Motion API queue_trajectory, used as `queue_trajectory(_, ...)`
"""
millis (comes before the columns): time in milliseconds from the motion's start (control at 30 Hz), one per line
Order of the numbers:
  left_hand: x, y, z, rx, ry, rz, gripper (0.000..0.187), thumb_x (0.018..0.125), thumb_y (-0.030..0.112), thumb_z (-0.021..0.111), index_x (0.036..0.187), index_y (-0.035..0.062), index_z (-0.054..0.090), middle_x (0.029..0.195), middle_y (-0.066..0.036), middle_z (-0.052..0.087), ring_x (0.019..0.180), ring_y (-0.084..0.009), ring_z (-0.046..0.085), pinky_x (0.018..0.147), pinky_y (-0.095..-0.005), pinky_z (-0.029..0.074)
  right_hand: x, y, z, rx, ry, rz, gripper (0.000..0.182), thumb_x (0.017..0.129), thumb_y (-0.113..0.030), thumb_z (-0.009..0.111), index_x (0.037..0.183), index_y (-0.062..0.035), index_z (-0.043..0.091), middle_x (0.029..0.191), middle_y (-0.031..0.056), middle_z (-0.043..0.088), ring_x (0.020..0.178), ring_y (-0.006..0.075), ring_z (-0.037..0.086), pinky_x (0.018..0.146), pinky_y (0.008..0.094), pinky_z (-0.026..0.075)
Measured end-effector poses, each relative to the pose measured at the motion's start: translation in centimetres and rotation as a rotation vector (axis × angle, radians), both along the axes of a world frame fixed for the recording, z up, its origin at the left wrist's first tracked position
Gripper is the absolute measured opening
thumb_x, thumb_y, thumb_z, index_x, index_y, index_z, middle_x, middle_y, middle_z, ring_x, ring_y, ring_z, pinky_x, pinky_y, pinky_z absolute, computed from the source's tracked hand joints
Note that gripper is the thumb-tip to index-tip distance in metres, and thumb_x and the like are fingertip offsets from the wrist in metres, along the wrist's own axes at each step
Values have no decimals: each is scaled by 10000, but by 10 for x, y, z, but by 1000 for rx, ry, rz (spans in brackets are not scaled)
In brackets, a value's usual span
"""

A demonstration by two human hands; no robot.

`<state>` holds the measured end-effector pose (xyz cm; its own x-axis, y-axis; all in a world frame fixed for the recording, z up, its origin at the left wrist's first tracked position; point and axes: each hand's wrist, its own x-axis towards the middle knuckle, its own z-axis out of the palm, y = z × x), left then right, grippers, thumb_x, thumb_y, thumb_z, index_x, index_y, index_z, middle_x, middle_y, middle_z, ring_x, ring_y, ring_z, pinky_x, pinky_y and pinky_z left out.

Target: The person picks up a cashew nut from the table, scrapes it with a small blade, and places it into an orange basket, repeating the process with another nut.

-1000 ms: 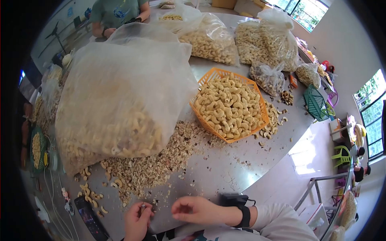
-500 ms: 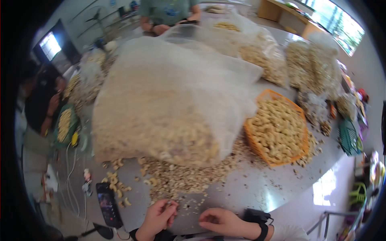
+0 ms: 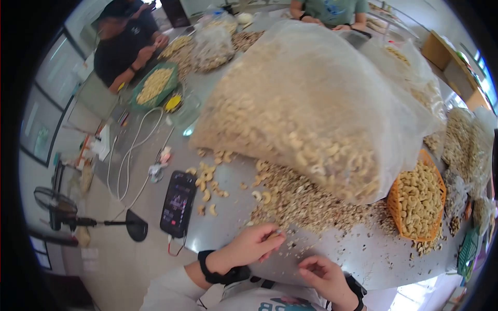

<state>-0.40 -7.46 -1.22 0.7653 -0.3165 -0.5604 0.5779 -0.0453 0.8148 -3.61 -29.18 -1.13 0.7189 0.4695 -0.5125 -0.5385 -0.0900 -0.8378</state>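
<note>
My left hand (image 3: pixel 257 242) is closed in a pinch near the table's front edge, with a small piece, probably a cashew, between thumb and fingers. To its right, my right hand (image 3: pixel 322 277) has its fingers curled but apart, and nothing shows in it. Just beyond both hands lies a spread of broken nut bits and skins (image 3: pixel 306 210). Behind that stands a large clear plastic bag (image 3: pixel 311 119) full of cashews. An orange basket (image 3: pixel 395 207) heaped with whole cashews (image 3: pixel 419 199) is at the right. Loose cashews (image 3: pixel 207 179) lie left of the bits.
A phone (image 3: pixel 178 205) lies at the left with white cables (image 3: pixel 129 155) beyond it. A green basket of nuts (image 3: pixel 155 85) is near a person in black (image 3: pixel 122 52). Another person (image 3: pixel 332 13) sits across the table. More nut bags (image 3: pixel 459 140) stand at the right.
The camera view has swung left, so the bag, basket and phone appear shifted, and more of the left side shows. My left hand remains pinched; my right hand remains with its fingers apart.
</note>
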Motion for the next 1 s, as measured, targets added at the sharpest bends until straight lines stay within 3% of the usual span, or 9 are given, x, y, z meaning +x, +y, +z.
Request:
queue_trajectory(167,-5,10,3,89,-148,-8,167,835,186,504,934,54,530,650,5,511,496,-47,445,443,-189,359,-3,9,2,62,-28,3,177,774,-72,590,924,0,527,841,32,557,781,89,522,709,217,419)
queue_trajectory(267,2,31,25,530,-539,-15,196,801,216,529,886,39,529,609,-48,498,525,-144,508,496,-276,404,-6,11,5,74,-31,15,183,773,-88,597,922,-3,533,834,37,564,777,97,537,709,224,433)
queue_trajectory(400,23,73,42,986,-752,35,172,741,187,545,804,29,518,653,-126,532,642,-301,534,549,-367,409,-7,13,6,73,-43,37,178,776,-83,592,922,-1,533,841,39,563,790,98,537,721,225,432)
queue_trajectory(500,38,104,39,1250,-821,75,175,725,185,578,832,48,554,661,-133,546,620,-288,538,540,-353,409,-10,14,6,96,-33,34,175,775,-76,590,922,0,535,842,40,563,796,100,538,726,228,431)
queue_trajectory(600,51,129,42,1453,-713,40,205,714,205,582,847,49,571,725,-147,575,705,-319,553,596,-385,430,-11,13,9,91,-31,32,172,773,-67,588,922,1,536,838,39,564,799,100,538,730,231,430)
queue_trajectory(800,67,159,37,1552,-478,-132,236,714,231,579,856,43,582,772,-139,591,736,-309,563,638,-368,443,-12,8,9,92,-17,27,173,777,-40,577,931,1,509,860,40,553,804,89,504,729,220,402)
queue_trajectory(1000,45,135,59,1386,-537,-65,217,736,222,551,833,28,570,720,-146,573,703,-311,555,614,-361,434,-9,8,10,85,-30,28,171,775,-44,578,926,1,510,857,37,552,802,89,502,724,217,399)
